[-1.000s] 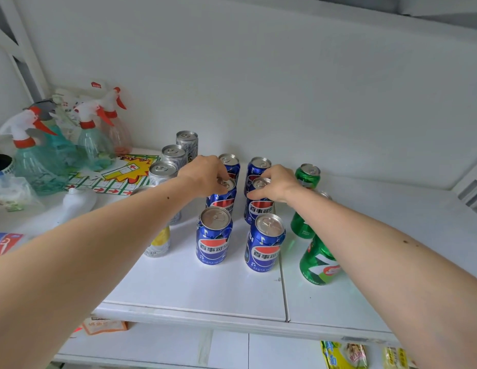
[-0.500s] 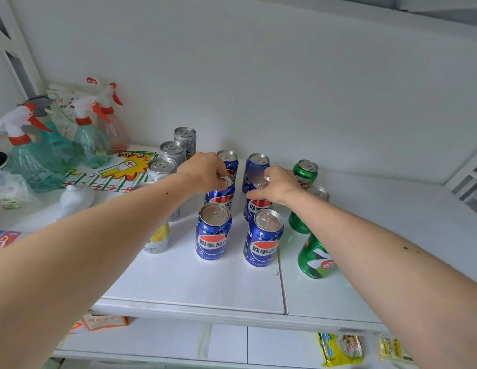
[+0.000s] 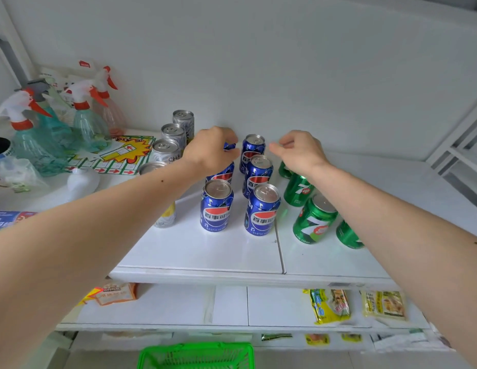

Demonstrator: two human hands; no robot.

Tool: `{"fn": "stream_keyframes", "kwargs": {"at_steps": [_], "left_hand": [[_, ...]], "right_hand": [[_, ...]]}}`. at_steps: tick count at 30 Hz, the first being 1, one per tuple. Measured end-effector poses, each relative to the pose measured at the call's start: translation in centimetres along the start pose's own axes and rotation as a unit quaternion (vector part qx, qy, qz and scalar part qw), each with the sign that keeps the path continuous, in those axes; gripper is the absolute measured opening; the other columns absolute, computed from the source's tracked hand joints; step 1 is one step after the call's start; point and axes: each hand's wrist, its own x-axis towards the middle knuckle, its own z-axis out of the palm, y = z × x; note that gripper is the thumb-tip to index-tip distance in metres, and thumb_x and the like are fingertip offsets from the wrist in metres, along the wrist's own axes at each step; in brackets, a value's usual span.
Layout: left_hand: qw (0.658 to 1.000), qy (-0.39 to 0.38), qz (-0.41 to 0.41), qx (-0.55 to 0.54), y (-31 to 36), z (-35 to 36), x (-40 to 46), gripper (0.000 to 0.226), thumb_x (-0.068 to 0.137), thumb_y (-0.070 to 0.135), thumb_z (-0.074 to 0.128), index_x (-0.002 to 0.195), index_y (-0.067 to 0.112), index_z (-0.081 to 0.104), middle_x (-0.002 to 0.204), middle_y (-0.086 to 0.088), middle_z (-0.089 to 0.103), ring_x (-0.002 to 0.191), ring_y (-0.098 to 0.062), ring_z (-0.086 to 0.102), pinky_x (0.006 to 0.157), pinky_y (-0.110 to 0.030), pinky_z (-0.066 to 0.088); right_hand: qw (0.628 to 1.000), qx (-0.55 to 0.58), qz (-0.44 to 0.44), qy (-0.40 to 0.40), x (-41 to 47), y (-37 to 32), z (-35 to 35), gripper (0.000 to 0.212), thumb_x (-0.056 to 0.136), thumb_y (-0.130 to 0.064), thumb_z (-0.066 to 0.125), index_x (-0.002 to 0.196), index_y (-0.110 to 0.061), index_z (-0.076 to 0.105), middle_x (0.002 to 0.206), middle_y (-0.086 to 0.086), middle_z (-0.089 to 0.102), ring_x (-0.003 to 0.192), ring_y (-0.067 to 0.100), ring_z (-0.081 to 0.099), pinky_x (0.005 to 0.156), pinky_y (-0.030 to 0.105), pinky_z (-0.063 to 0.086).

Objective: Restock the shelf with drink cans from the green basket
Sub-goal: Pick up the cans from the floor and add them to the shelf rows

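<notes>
Two rows of blue cola cans stand on the white shelf (image 3: 200, 251); the front pair (image 3: 216, 209) (image 3: 262, 211) is nearest me. My left hand (image 3: 210, 151) curls over the top of the back-left blue can (image 3: 229, 146), fingers and thumb around its rim. My right hand (image 3: 298, 151) hovers just right of the back-right blue can (image 3: 253, 147), fingers loosely bent and holding nothing. Green soda cans (image 3: 314, 222) stand to the right, partly under my right forearm. Silver cans (image 3: 165, 150) line up on the left. The green basket (image 3: 197, 355) shows at the bottom edge; its contents are hidden.
Spray bottles (image 3: 85, 121) and a printed sheet (image 3: 120, 155) fill the shelf's left end. A white wall stands close behind the cans. Snack packets (image 3: 330, 304) lie on the lower shelf. The shelf's right part holds nothing beyond the green cans.
Both hands have left the tops of the middle blue cans. The left hand went back to the rear-left can; the right hand lifted off and moved right. The view tilted down, showing the basket.
</notes>
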Motion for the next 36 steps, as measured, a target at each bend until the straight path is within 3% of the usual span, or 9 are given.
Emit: {"fn": "stream_keyframes", "kwargs": {"at_steps": [4, 8, 11, 19, 28, 32, 36], "left_hand": [[0.998, 0.04, 0.021, -0.04, 0.7, -0.3, -2.7, 0.032, 0.089, 0.031, 0.058, 0.118, 0.021, 0.065, 0.12, 0.0, 0.067, 0.108, -0.023, 0.061, 0.091, -0.042, 0.051], [0.996, 0.06, 0.03, -0.057, 1.1, -0.6, -5.7, 0.029, 0.088, 0.03, 0.057, 0.114, 0.021, 0.068, 0.116, 0.0, 0.068, 0.104, -0.022, 0.063, 0.088, -0.041, 0.053], [0.995, 0.066, 0.03, -0.064, 1.2, -0.7, -8.3, 0.028, 0.088, 0.029, 0.059, 0.113, 0.022, 0.069, 0.114, 0.0, 0.069, 0.105, -0.02, 0.063, 0.089, -0.04, 0.053], [0.988, 0.135, 0.001, -0.068, 0.2, -0.1, -17.3, 0.022, 0.089, 0.024, 0.061, 0.108, 0.017, 0.071, 0.109, -0.002, 0.069, 0.098, -0.015, 0.062, 0.079, -0.022, 0.043], [0.983, 0.121, -0.128, -0.05, -7.8, 1.5, -29.9, 0.018, 0.082, 0.02, 0.064, 0.098, 0.02, 0.072, 0.103, -0.004, 0.064, 0.092, -0.016, 0.061, 0.078, -0.022, 0.041], [0.977, 0.116, -0.171, -0.043, -12.0, 1.3, -34.8, 0.016, 0.082, 0.018, 0.063, 0.094, 0.017, 0.072, 0.098, -0.001, 0.062, 0.087, -0.018, 0.058, 0.08, -0.029, 0.045], [0.974, 0.094, -0.202, -0.039, -17.3, 1.3, -40.1, 0.016, 0.085, 0.02, 0.062, 0.098, 0.018, 0.072, 0.101, -0.002, 0.063, 0.09, -0.017, 0.057, 0.085, -0.036, 0.048]], "right_hand": [[0.998, 0.035, -0.01, 0.044, -2.5, 0.0, -0.8, 0.034, 0.088, -0.039, 0.065, 0.113, -0.016, 0.068, 0.112, 0.0, 0.069, 0.106, 0.019, 0.063, 0.097, 0.035, 0.051], [0.995, 0.055, -0.028, 0.076, -5.6, 0.0, 0.3, 0.022, 0.086, -0.04, 0.066, 0.1, -0.023, 0.069, 0.102, -0.005, 0.071, 0.099, 0.016, 0.066, 0.096, 0.04, 0.051], [0.992, 0.066, -0.063, 0.083, -8.1, -0.1, 1.4, 0.016, 0.089, -0.032, 0.066, 0.099, -0.02, 0.07, 0.097, -0.004, 0.071, 0.094, 0.014, 0.067, 0.092, 0.035, 0.053], [0.975, 0.093, -0.173, 0.102, -15.6, 1.1, 4.7, 0.012, 0.089, -0.024, 0.063, 0.094, -0.016, 0.069, 0.097, 0.0, 0.065, 0.09, 0.017, 0.064, 0.086, 0.04, 0.052], [0.961, 0.146, -0.234, 0.033, -25.3, 1.4, 14.6, 0.014, 0.088, -0.016, 0.062, 0.1, -0.01, 0.066, 0.1, 0.002, 0.059, 0.092, 0.019, 0.065, 0.077, 0.038, 0.054], [0.959, 0.144, -0.245, -0.02, -29.4, 1.1, 20.0, 0.012, 0.088, -0.017, 0.063, 0.098, -0.011, 0.066, 0.096, -0.006, 0.058, 0.089, 0.016, 0.064, 0.081, 0.044, 0.053], [0.958, 0.143, -0.235, -0.077, -34.0, 0.5, 26.0, 0.012, 0.09, -0.019, 0.061, 0.1, -0.013, 0.065, 0.1, 0.002, 0.063, 0.091, 0.012, 0.062, 0.079, 0.042, 0.054]]}}
